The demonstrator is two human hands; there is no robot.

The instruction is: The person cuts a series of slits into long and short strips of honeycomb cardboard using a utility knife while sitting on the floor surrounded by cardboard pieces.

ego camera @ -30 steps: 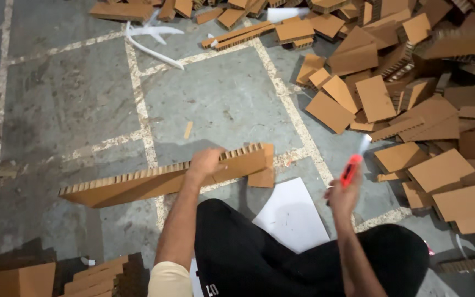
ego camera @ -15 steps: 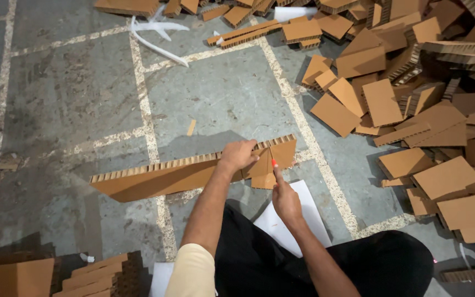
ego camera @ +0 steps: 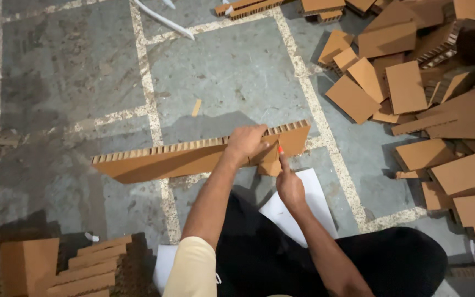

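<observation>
While the left hand (ego camera: 247, 144) clamps down on the long honeycomb cardboard strip (ego camera: 193, 158), fingers curled over its top edge, the right hand (ego camera: 290, 186) is closed around a small red-tipped cutter (ego camera: 280, 149) whose tip meets the strip near its right end. The strip lies across the concrete floor (ego camera: 221, 71) just beyond the person's knees, running left to right, its open-cell edge facing up. A short piece (ego camera: 270, 163) at the cutter hangs at an angle below the strip's lower edge, so this cut looks partly made but not finished; whether the piece is fully free I cannot tell. Nearly all the strip's length to the left of the hands is uncut, which suggests most of this strip remains to be worked. To the right and far right, a wide pile of cut cardboard pieces (ego camera: 413, 93) covers the floor, so a good deal of cutting appears done. Stacked cardboard blocks (ego camera: 92, 264) sit at the near left. A white sheet (ego camera: 303, 206) lies under the right hand, partly hidden by the dark trouser leg.
</observation>
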